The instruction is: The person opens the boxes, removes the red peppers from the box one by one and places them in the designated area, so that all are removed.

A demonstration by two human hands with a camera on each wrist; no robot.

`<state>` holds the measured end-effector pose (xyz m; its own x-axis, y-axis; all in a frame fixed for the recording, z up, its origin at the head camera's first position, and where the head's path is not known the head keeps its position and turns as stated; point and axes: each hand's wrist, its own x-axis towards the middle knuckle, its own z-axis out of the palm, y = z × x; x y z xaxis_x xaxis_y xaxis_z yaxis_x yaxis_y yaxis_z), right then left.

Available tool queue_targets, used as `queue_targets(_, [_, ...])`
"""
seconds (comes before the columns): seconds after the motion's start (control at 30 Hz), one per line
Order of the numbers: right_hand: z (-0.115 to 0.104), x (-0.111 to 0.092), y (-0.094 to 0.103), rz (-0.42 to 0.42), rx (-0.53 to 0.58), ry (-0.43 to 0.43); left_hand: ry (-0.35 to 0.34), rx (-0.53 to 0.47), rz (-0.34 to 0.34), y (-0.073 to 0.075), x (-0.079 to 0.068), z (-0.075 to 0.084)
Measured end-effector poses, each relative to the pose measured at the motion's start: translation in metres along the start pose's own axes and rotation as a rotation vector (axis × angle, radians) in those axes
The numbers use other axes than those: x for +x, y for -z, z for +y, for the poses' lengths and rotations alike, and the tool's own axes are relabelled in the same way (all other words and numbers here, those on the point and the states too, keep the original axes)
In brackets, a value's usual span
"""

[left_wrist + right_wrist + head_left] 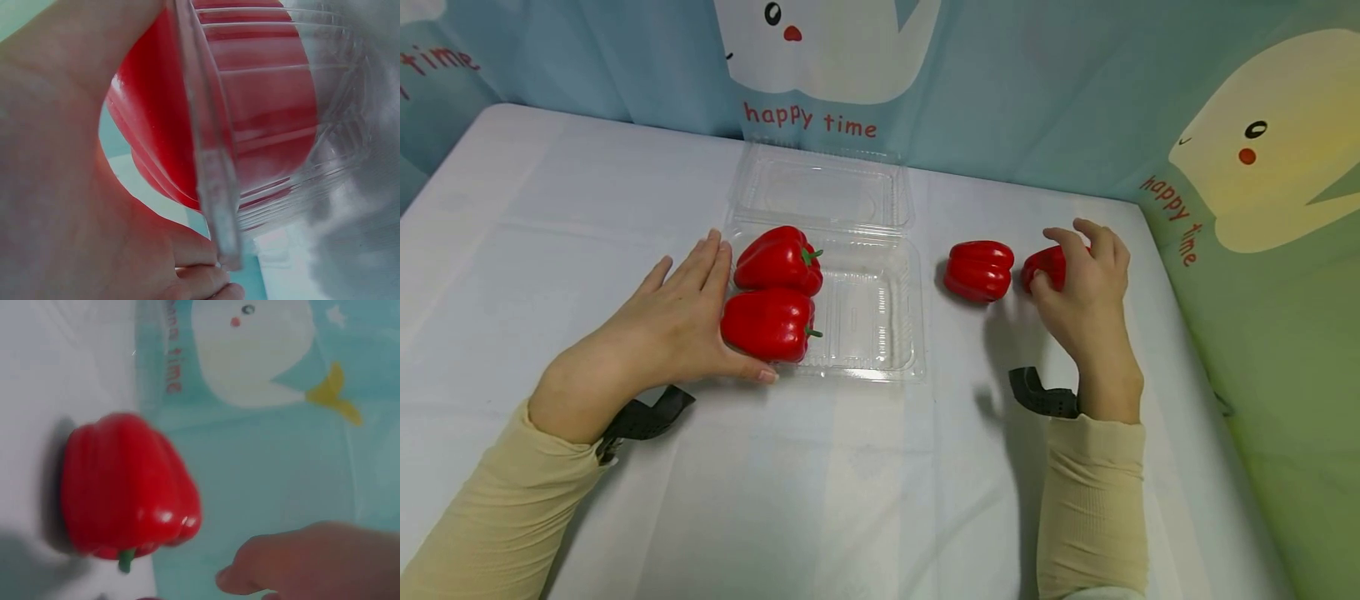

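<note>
My left hand [677, 321] lies along the left side of a clear plastic clamshell box [868, 371], fingers straight and thumb at the near edge. Its palm borders the rim [215, 187] in the left wrist view. Two red bell peppers, one far [771, 260] and one near [767, 325], lie side by side in the box's left half, green stems pointing right. My right hand [1086, 275] is over another red bell pepper [1047, 265], fingers arched and thumb pointing down, partly hiding it. Left of that hand sits one more bell pepper [125, 487], its stem visible in the right wrist view.
The box's lid [820, 187] lies open behind its base, near a blue curtain [1037, 100] with printed birds. A green-yellow curtain [1285, 333] stands along the right side. White cloth [820, 500] covers the table.
</note>
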<state>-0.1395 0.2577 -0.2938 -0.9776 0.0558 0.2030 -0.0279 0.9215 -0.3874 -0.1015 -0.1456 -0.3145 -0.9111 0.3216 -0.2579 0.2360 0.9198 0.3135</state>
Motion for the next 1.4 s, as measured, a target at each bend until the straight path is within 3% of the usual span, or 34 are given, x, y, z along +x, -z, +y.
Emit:
queue_targets(0.2, [-0.023, -0.006, 0.001, 0.085, 0.065, 0.12, -0.008, 0.005, 0.005, 0.0, -0.001, 0.0])
queue_targets(0.53, [-0.057, -0.015, -0.009, 0.172, 0.118, 0.431, -0.009, -0.01, 0.007, 0.001, -0.001, 0.001])
queue_targets(0.9, [-0.083, -0.024, -0.024, 0.15, 0.096, 0.592, -0.009, -0.003, 0.008, 0.0, -0.001, 0.001])
queue_targets(1.1, [-0.101, -0.03, -0.037, 0.11, 0.095, 0.71, -0.005, -0.004, 0.003, 0.0, -0.001, 0.0])
queue_targets(1.4, [-0.12, -0.04, -0.055, 0.034, 0.12, 0.803, -0.008, 0.005, 0.01, 0.0, -0.001, 0.0])
